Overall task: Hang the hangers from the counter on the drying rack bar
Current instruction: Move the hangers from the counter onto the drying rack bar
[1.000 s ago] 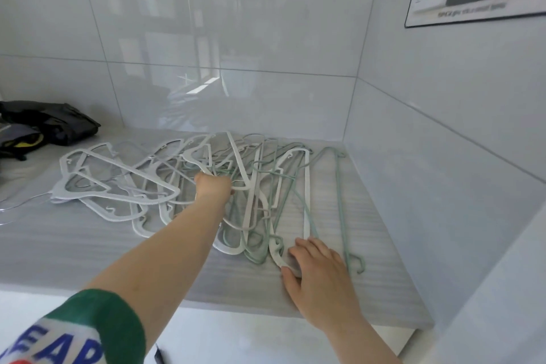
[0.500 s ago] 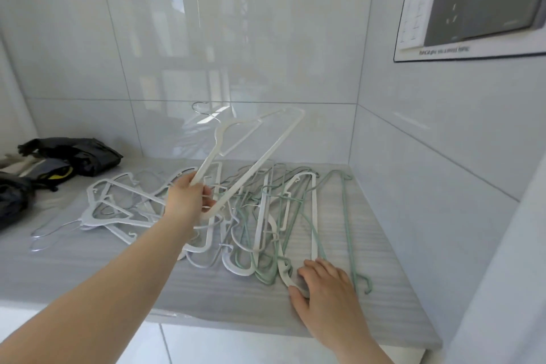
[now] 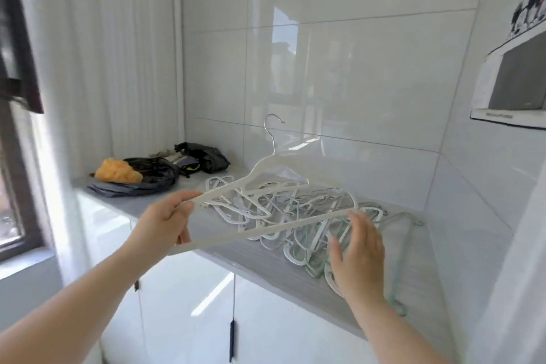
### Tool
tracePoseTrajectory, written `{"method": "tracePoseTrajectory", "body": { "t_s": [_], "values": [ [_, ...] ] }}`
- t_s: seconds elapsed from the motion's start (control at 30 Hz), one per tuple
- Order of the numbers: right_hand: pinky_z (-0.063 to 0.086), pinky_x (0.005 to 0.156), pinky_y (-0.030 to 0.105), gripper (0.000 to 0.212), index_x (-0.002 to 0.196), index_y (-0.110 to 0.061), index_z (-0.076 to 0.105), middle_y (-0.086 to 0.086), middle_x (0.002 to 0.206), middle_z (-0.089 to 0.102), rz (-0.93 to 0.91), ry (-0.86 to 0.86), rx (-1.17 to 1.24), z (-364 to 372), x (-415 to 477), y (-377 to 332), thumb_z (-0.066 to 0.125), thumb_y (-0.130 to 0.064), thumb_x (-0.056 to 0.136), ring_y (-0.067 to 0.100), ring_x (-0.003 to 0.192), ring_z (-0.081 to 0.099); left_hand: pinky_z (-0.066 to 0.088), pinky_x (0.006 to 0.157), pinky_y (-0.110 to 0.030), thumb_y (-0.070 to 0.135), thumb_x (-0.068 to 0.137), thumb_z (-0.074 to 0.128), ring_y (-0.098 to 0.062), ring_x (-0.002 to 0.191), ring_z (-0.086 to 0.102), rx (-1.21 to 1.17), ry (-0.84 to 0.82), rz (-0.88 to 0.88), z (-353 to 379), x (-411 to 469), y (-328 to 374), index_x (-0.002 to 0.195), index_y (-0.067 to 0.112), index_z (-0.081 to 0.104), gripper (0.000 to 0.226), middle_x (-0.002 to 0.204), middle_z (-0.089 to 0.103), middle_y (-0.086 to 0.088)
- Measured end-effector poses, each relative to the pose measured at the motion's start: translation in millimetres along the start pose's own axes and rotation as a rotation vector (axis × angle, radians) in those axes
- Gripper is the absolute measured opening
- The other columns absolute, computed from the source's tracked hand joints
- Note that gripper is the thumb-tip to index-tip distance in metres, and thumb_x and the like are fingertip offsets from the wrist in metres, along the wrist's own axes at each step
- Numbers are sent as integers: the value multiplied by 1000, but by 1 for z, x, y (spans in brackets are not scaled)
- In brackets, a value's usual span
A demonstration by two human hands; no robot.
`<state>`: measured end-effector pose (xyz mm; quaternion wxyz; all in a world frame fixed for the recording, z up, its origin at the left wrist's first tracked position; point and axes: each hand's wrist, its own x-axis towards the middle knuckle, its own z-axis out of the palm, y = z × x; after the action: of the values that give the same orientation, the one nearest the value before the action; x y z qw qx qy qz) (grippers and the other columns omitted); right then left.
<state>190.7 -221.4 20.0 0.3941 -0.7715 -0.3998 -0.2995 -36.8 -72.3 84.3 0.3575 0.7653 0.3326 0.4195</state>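
A white hanger [image 3: 267, 230] with a metal hook is lifted above the grey counter [image 3: 266, 267]; my left hand [image 3: 162, 223] is shut on its left end. My right hand [image 3: 359, 254] hovers with fingers spread at the hanger's right end, fingertips near its bottom bar; I cannot tell whether it touches. A tangled pile of white and pale green hangers [image 3: 298, 216] lies on the counter under the lifted one. No drying rack bar is in view.
Dark bags and an orange cloth [image 3: 118, 172] sit at the counter's far left. Glossy tiled walls close in behind and to the right, where a framed panel [image 3: 515, 84] hangs. A window [image 3: 14, 139] and white curtain stand at left; white cabinet doors lie below.
My left hand has pulled one white hanger out of the pile and raised it level. My right hand left the pile's edge and rose toward the hanger's right end. The view swung left.
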Motion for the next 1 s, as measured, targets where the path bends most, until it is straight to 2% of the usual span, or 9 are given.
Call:
{"method": "tracePoseTrajectory", "body": {
  "t_s": [0.07, 0.13, 0.2, 0.3, 0.4, 0.57, 0.77, 0.87, 1.0],
  "values": [
    [41, 96, 42, 51, 122, -1, 44, 27, 122, 55, -79, -87, -58, -16, 18, -20, 57, -16, 75, 35, 117, 49, 40, 49, -25, 11, 93, 40, -11, 41, 49, 46, 40, -7, -14, -29, 10, 85, 42, 53, 34, 33, 49, 0],
    [21, 111, 44, 65, 141, -6, 25, 16, 147, 29, -207, -317, -186, -32, 29, -37, 57, -13, 85, 33, 136, 28, 39, 41, -19, 13, 93, 41, -5, 35, 47, 94, 99, -6, -25, -61, 15, 80, 45, 48, 35, 32, 52, 1],
    [4, 115, 41, 70, 146, -13, 4, 6, 153, 11, -249, -463, -205, -41, 37, -49, 48, -18, 92, 25, 141, 9, 38, 40, -15, 13, 93, 41, -5, 35, 48, 112, 150, -10, -34, -92, 22, 78, 44, 48, 35, 33, 53, 3],
    [14, 112, 39, 59, 143, -12, 17, 9, 145, 31, -290, -511, -183, -46, 36, -72, 46, -18, 92, 25, 136, 25, 36, 41, -11, 12, 94, 41, -2, 36, 48, 146, 168, -15, -51, -129, 32, 79, 42, 49, 34, 35, 54, 5],
    [38, 85, 33, 28, 118, -8, 44, 11, 114, 59, -334, -561, -50, -53, 32, -93, 46, -12, 90, 30, 106, 53, 36, 41, -10, 10, 93, 41, -4, 35, 47, 197, 192, -9, -70, -157, 43, 81, 39, 48, 33, 36, 54, 4],
    [37, 69, 31, 10, 100, -11, 46, 10, 95, 59, -447, -600, 66, -73, 15, -132, 44, -8, 90, 31, 91, 56, 44, 45, -20, 7, 93, 42, -3, 36, 51, 212, 207, -127, -109, -193, 55, 79, 31, 52, 29, 41, 54, 4],
    [26, 67, 24, 20, 106, -8, 55, -2, 80, 49, -669, -436, 217, -111, -24, -205, 50, -6, 87, 18, 74, 41, 42, 46, -20, 17, 91, 49, -5, 44, 55, 444, 172, -237, -162, -246, 74, 74, 37, 47, 27, 67, 59, 7],
    [30, 67, 28, 22, 100, -2, 60, 7, 73, 61, -820, -447, 319, -134, -58, -261, 60, 1, 78, 30, 70, 57, 40, 46, -17, 20, 91, 47, -2, 41, 53, 551, 235, -280, -198, -291, 87, 71, 37, 48, 27, 68, 60, 9],
    [38, 75, 27, 28, 115, -11, 52, 2, 101, 65, -979, -540, 393, -175, -121, -345, 53, -11, 87, 25, 94, 60, 40, 44, -16, 22, 92, 46, 1, 32, 45, 656, 354, -336, -264, -372, 106, 69, 36, 48, 28, 62, 57, 9]
  ]
}}
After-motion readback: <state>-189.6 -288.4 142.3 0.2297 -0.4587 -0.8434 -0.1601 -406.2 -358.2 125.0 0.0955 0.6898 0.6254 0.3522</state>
